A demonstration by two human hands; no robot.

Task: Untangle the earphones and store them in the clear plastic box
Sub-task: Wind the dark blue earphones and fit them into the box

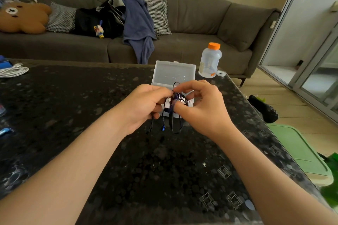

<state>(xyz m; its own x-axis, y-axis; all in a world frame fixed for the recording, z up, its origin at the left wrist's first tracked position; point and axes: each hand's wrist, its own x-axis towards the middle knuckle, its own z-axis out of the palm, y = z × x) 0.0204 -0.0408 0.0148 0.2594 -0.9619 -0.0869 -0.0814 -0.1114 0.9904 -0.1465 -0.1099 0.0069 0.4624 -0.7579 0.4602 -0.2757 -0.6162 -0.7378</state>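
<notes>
both hands, left hand and right hand, pinch the earphones tangle between them, loops dangling down, box just beyond the fingertips.

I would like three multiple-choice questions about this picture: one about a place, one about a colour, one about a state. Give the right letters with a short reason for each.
1. Where does the bottle stand?
A. on the table, right of the clear box
B. on the sofa
C. on the floor

2. What colour is the bottle's cap?
A. green
B. orange
C. white

3. In what state is the clear box?
A. shut
B. open, lid up
C. upside down

Answers:
1 A: it stands on the table near the far edge, just right of the box.
2 B: the cap is plainly orange.
3 B: the lid stands raised behind the left hand and right hand, which hold the earphones in front of it.
</notes>
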